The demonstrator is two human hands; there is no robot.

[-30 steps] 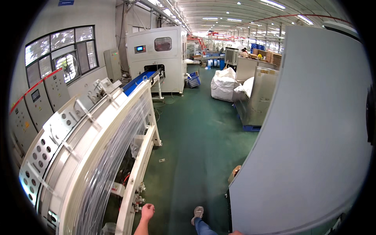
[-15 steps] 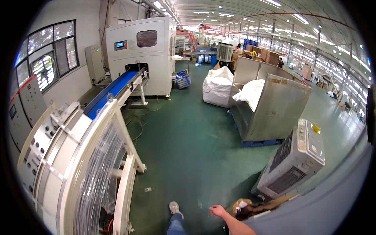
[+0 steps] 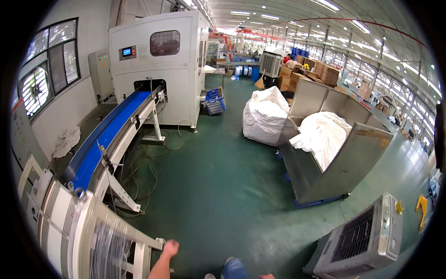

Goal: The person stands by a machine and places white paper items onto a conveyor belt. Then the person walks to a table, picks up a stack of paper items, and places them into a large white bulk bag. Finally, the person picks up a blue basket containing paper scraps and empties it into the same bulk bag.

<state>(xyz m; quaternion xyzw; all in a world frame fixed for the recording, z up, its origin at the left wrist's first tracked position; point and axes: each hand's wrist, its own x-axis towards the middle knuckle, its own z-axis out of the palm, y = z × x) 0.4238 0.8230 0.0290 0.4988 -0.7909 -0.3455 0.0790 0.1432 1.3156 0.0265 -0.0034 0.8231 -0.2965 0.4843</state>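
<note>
I am on the green floor (image 3: 209, 186), with my shoes and one denim-covered knee at the lower edge. My left hand (image 3: 171, 248) is held out low in front, its fingers curled in, and I see nothing in it. It is nearest to the foot of a cream machine frame (image 3: 148, 242) with clear plastic film (image 3: 109, 249) stretched over it; whether they touch I cannot tell. Of my right hand (image 3: 267, 276) only a sliver shows at the lower edge, its fingers hidden.
A blue conveyor belt (image 3: 104, 144) runs from the frame to a white machine cabinet (image 3: 153, 56). Cables lie under it. To the right stand a white bulk bag (image 3: 265, 118), an open metal bin (image 3: 344, 162) holding white material (image 3: 323, 135), and a grey air cooler (image 3: 360, 237).
I have moved forward: the bin, cooler and conveyor are nearer. My left hand has come into view, and my right hand has dropped almost out of it.
</note>
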